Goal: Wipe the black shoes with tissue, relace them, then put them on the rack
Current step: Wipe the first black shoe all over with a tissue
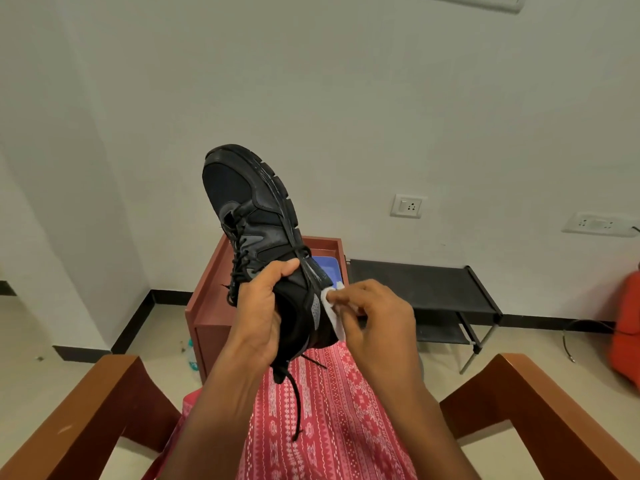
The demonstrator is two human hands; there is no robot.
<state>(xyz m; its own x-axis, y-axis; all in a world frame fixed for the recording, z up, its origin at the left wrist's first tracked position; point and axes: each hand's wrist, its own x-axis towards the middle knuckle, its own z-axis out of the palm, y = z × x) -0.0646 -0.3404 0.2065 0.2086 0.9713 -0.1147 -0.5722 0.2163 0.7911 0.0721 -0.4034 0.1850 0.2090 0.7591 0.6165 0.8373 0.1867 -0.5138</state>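
I hold a black shoe (254,216) up in front of me, toe pointing up and sole facing right. My left hand (261,310) grips it at the heel end, thumb across the upper near the laces. A loose black lace (297,403) hangs down over my lap. My right hand (375,318) pinches a white tissue (333,315) and presses it against the side of the sole near the heel. The black shoe rack (426,289) stands by the wall at the right, its shelves bare where visible.
A red-brown wooden table (204,306) stands straight ahead, with a blue tray (327,268) on it behind the shoe. Wooden chair arms (104,407) frame my lap on both sides. A plastic bottle (192,355) stands on the floor left of the table. An orange object (627,327) sits at the far right.
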